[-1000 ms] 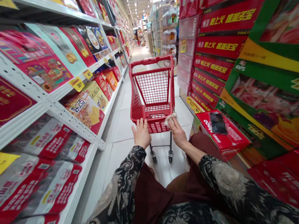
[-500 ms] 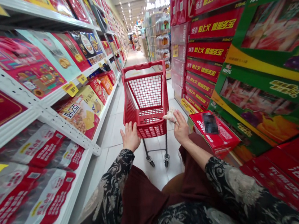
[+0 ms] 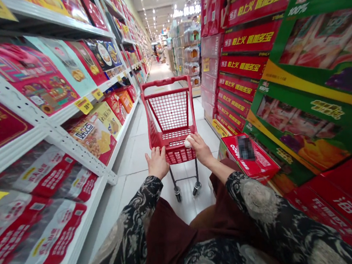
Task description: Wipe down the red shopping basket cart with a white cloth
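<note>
Here's the red cart [image 3: 169, 112], standing on the floor tiles [image 3: 131, 165] with its near edge turned to the person, right between the two hands. The left hand [image 3: 158, 163] is at the near left corner of the cart's rim, fingers loosely spread and laid forward rather than clenched; it looks like a light steadying touch, though how hard it presses, I can't tell.

Over to the right hand [image 3: 201, 150], and this one is closed: the fingers curl around a small white wad [image 3: 188, 142], held at the near right corner of the rim. Cloth or tissue? Too bunched up to say. A soft thing like that probably stays compact only while it's squeezed. One hand to each corner, and that seems sensible, because the cart stands on wheels [image 3: 196, 188] and could roll or swing if pushed from one side.

Just beyond the right forearm, a red box [image 3: 251, 155] lies at the foot of the green cartons [image 3: 307, 107], its top face up. Further along, red cartons [image 3: 251, 63] rise in flat layers, their straight sides presumably letting them bear one another. And on the left, yellow price tags [image 3: 83, 105] hang along the front edge of the shelf [image 3: 65, 116], angled to the aisle, likely so passers-by can read them.
</note>
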The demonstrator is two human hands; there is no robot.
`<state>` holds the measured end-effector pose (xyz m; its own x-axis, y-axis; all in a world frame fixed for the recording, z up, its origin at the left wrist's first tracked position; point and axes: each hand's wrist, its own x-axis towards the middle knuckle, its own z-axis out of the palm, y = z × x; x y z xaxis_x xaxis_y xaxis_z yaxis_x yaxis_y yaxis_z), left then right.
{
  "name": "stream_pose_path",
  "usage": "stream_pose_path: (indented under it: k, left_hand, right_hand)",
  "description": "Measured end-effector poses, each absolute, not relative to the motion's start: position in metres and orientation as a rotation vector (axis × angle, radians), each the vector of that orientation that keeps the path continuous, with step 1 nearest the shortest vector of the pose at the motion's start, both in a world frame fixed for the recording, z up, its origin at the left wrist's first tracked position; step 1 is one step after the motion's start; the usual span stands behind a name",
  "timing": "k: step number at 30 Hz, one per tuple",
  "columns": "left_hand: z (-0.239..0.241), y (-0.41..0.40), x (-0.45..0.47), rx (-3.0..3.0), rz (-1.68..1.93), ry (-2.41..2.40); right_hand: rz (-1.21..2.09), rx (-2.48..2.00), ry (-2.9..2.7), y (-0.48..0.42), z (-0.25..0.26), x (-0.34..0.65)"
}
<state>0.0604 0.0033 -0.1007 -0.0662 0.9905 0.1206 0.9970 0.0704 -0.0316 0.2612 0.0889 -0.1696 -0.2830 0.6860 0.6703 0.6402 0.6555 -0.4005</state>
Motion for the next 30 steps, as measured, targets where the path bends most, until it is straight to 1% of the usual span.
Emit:
stream_pose_path:
  k: [7, 13, 17, 23, 30]
  left_hand:
    - [-0.098, 0.000, 0.083, -2.126, -0.147, -2.108]
    - [-0.106, 0.001, 0.072, -2.123, -0.098, -2.155]
    - [-0.108, 0.003, 0.069, -2.119, -0.073, -2.176]
    - [-0.101, 0.005, 0.086, -2.138, -0.073, -2.192]
    - [-0.093, 0.010, 0.094, -2.268, -0.079, -2.061]
  right_hand:
    - [0.149, -1.101, -1.916, 0.110, -0.166, 0.278]
    - [0.199, -1.150, -1.928, 0.123, -0.158, 0.281]
    - [0.171, -1.147, -1.998, 0.118, -0.151, 0.265]
    - [0.081, -0.979, -2.251, 0.089, -0.141, 0.219]
    - [0.099, -1.125, -2.288, 0.096, -0.128, 0.237]
